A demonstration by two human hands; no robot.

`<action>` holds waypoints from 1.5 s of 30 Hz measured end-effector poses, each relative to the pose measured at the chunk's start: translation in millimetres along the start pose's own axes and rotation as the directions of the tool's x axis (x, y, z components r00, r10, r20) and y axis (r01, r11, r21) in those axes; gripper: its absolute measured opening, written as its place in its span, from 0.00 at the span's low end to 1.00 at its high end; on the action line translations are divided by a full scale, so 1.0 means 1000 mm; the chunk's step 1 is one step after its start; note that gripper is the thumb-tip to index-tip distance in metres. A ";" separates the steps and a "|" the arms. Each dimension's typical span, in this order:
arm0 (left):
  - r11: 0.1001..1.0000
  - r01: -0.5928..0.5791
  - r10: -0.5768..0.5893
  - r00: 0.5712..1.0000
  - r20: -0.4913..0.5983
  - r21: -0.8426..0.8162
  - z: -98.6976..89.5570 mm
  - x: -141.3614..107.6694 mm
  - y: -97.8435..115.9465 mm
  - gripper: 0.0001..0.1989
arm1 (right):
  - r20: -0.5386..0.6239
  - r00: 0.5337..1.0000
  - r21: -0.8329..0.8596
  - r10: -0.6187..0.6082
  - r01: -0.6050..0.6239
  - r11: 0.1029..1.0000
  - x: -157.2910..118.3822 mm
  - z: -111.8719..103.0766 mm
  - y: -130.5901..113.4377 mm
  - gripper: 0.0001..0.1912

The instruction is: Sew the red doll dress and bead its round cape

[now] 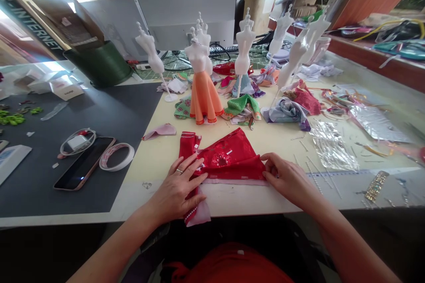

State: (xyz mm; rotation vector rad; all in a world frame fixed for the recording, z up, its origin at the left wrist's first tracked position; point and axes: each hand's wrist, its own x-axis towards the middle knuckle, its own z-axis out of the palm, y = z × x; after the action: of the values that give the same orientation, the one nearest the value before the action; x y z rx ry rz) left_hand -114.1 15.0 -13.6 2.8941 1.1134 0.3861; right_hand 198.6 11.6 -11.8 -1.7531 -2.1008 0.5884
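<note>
A small red doll garment point(229, 154) with a floral pattern and a pale lining lies on the table in front of me. My left hand point(184, 183) rests flat across its left end, fingers spread, with a ring on one finger. Beneath that hand runs a red band point(188, 141) edged with silvery trim. At the garment's right lower corner, my right hand point(282, 174) pinches the folded edge between thumb and forefinger. Some of the cloth under my left palm is hidden.
Several white mannequins stand behind, one wearing an orange skirt point(204, 97). Fabric scraps point(244, 106) lie around their bases. To the left are a phone point(84, 163) and a tape roll point(117, 157). Bead chains point(314, 174) and a foil bag point(332, 143) lie right. A monitor point(186, 0) stands behind.
</note>
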 end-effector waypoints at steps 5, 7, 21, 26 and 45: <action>1.000 0.007 -0.007 1.000 0.005 -0.010 0.002 -0.001 -0.003 0.21 | -0.001 1.000 -0.006 0.009 -0.009 1.000 0.000 0.000 -0.001 0.13; 1.000 0.002 -0.002 1.000 -0.004 -0.021 0.003 -0.002 -0.005 0.21 | -0.011 1.000 -0.003 0.004 -0.004 1.000 -0.001 0.000 -0.001 0.13; 0.997 -0.066 0.059 0.987 -0.150 -0.042 -0.009 0.007 0.012 0.16 | -0.016 1.000 0.003 -0.004 0.005 1.000 -0.001 0.000 0.000 0.13; 0.989 -0.108 0.096 0.988 -0.123 -0.097 -0.005 0.027 0.058 0.15 | -0.015 1.000 0.005 -0.002 0.002 1.000 -0.001 0.001 0.001 0.13; 0.995 -0.065 0.057 0.994 -0.097 -0.079 0.030 0.042 0.079 0.17 | -0.112 0.993 0.008 -0.025 0.026 1.000 -0.007 -0.003 0.007 0.10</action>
State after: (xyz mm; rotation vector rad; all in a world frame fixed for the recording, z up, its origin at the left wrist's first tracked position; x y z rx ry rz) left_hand -24.8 -14.1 -25.1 2.8707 0.9969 0.5620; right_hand 207.4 6.6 -13.1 -1.7103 -2.0375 0.4809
